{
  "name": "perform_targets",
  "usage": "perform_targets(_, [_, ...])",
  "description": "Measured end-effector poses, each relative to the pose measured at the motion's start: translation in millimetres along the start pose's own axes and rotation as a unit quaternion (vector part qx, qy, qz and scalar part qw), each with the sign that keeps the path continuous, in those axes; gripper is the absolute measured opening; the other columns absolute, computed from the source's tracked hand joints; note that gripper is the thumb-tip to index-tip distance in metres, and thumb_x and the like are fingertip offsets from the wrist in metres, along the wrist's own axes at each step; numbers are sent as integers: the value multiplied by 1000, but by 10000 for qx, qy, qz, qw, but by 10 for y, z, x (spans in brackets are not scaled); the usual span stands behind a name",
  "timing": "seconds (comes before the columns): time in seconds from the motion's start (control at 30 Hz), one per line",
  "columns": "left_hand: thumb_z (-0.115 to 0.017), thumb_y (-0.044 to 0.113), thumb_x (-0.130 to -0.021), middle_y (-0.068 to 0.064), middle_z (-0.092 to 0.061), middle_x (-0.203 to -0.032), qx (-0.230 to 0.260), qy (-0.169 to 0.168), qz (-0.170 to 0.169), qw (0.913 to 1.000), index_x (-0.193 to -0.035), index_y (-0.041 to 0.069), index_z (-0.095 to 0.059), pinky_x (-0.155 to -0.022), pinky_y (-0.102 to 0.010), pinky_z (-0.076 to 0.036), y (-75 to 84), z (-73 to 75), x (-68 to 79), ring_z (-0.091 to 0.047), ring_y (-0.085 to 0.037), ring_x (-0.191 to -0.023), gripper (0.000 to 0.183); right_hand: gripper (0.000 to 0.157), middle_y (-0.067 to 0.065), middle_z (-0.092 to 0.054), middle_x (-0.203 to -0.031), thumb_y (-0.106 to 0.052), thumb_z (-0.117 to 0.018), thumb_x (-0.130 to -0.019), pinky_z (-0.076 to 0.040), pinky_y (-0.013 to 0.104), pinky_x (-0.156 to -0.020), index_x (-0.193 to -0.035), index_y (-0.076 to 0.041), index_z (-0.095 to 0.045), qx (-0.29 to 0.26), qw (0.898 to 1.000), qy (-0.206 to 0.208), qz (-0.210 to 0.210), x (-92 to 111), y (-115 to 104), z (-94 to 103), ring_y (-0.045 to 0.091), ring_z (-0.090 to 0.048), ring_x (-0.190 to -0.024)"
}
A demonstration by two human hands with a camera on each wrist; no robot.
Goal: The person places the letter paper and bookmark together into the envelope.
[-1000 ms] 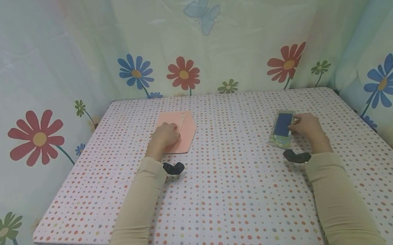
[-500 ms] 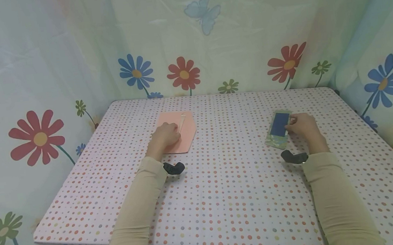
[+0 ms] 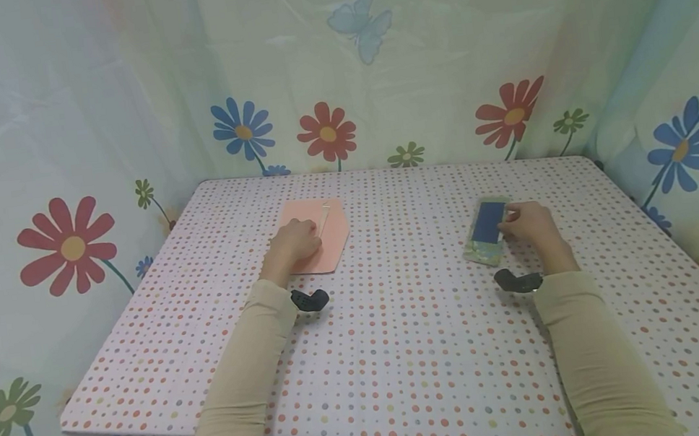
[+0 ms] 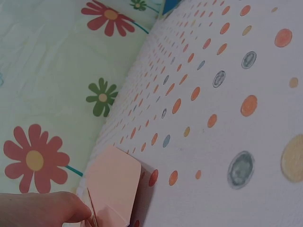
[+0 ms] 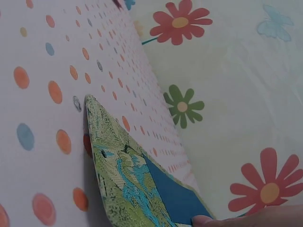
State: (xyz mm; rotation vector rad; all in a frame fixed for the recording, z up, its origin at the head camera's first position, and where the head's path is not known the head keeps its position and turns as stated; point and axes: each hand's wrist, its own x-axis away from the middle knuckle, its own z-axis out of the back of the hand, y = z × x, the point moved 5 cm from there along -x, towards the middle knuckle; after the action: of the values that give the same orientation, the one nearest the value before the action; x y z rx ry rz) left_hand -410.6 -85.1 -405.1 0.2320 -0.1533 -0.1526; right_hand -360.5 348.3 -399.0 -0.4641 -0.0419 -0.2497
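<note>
A pink envelope (image 3: 331, 231) with slanted right corners lies on the left of the table. My left hand (image 3: 293, 241) pinches it near a thin pale line in its upper face; the thumb and a curled finger show in the left wrist view, their tips partly hidden. At the right, my right hand (image 3: 532, 221) pinches the right edge of a card (image 3: 483, 254) with a green and blue print and a plain dark blue panel. The right wrist view shows the thumb (image 5: 203, 221) on the blue panel, with a corner of the card raised above the cloth.
A white dotted cloth (image 3: 415, 326) covers the table; its front edge hangs over a dark space. Flowered curtains (image 3: 434, 55) enclose the back and sides. Black camera mounts (image 3: 310, 300) sit at both wrists.
My right hand has moved slowly left with the card, bringing it nearer the envelope. The left hand and the envelope stay in place.
</note>
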Motion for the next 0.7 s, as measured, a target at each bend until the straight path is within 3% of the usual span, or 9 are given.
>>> perform_targets(0.7, [-45, 33, -93, -12, -49, -136, 1, -26, -34, 10000, -139, 16, -46, -101, -49, -42, 1, -1, -1, -51, -33, -121, 50, 58, 30, -51, -129, -18, -57, -93, -41, 53, -100, -142, 4, -35, -323, 9994, -1, 107, -18, -173, -88, 44, -50, -118])
